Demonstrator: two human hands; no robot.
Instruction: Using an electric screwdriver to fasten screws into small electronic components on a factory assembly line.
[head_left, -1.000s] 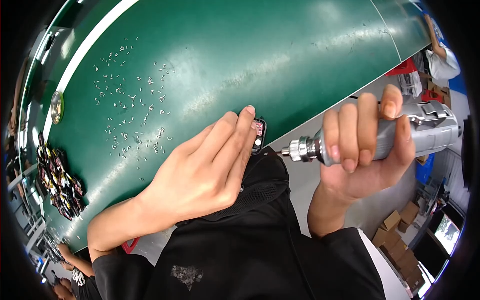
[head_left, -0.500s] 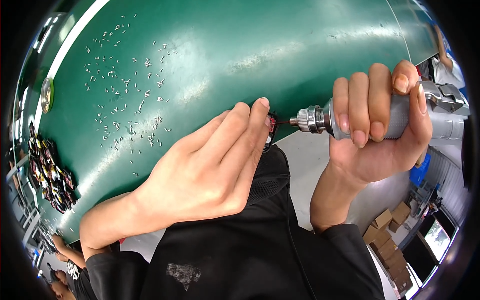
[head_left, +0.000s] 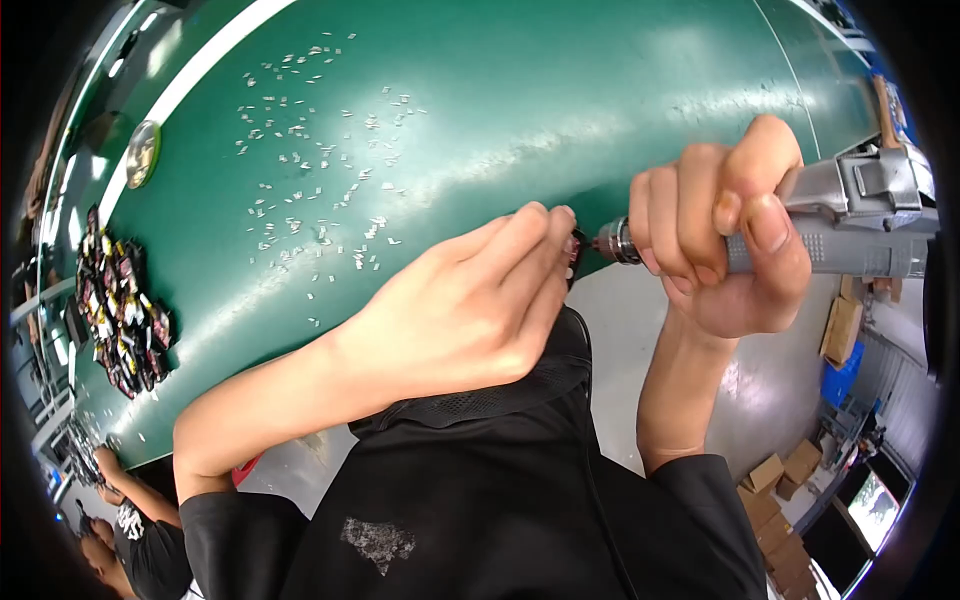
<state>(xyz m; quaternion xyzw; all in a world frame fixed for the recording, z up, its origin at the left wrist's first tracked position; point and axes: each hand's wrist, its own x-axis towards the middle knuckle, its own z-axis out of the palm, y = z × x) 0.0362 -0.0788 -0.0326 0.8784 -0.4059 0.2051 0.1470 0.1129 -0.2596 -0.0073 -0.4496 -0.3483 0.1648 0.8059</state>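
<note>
Green worktop (head_left: 540, 90) fills the upper part of the frame, with grey floor (head_left: 640, 350) and cardboard boxes (head_left: 800, 462) at lower right. Just right of centre, near the worktop's front edge, the left hand (head_left: 465, 305) has its fingers drawn together around a small black device (head_left: 573, 258), mostly hidden beneath them. At right, the right hand (head_left: 715, 230) is wrapped firmly around a grey power driver (head_left: 835, 245), its nose at the device; whether the bit touches cannot be told.

Work on this piece looks underway, though the fingers conceal what is fastened or left. Many small pale bits (head_left: 372, 229) lie loose at upper left; beside them, at far left, sits a heap of dark parts (head_left: 125, 310), finished or waiting, I cannot tell.

No lettering is legible on the driver; the pale patch (head_left: 378, 543) on the black clothing (head_left: 470, 480) reads as no words.
</note>
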